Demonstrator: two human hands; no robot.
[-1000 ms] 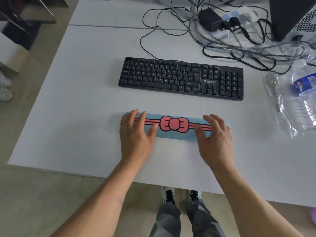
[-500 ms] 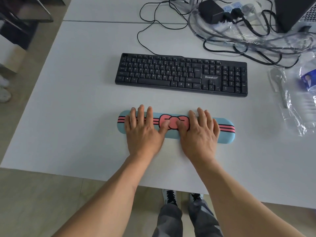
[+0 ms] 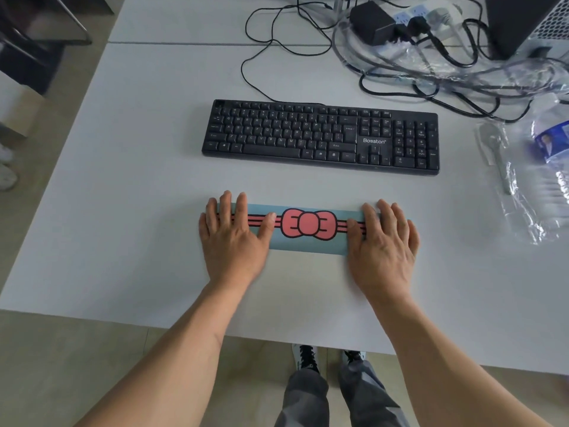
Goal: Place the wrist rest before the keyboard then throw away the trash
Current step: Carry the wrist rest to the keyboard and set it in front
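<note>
A light blue wrist rest [image 3: 308, 243] with a pink bow and pink stripes lies flat on the white table [image 3: 138, 195], a short gap in front of the black keyboard [image 3: 321, 135] and parallel to it. My left hand [image 3: 231, 238] lies flat, fingers spread, on the rest's left end. My right hand [image 3: 383, 245] lies flat on its right end. Both ends are hidden under the palms. A crumpled clear plastic wrapper [image 3: 520, 192] lies on the table to the right of the keyboard.
A clear water bottle with a blue label [image 3: 554, 143] lies on the wrapper at the right edge. Tangled black cables [image 3: 400, 72], a power strip with adapters [image 3: 397, 23] and a computer case [image 3: 529, 23] crowd the back right. The table's near edge runs just behind my wrists.
My hands slid apart from beside the bow to the two ends of the wrist rest. The rest stays in place before the keyboard.
</note>
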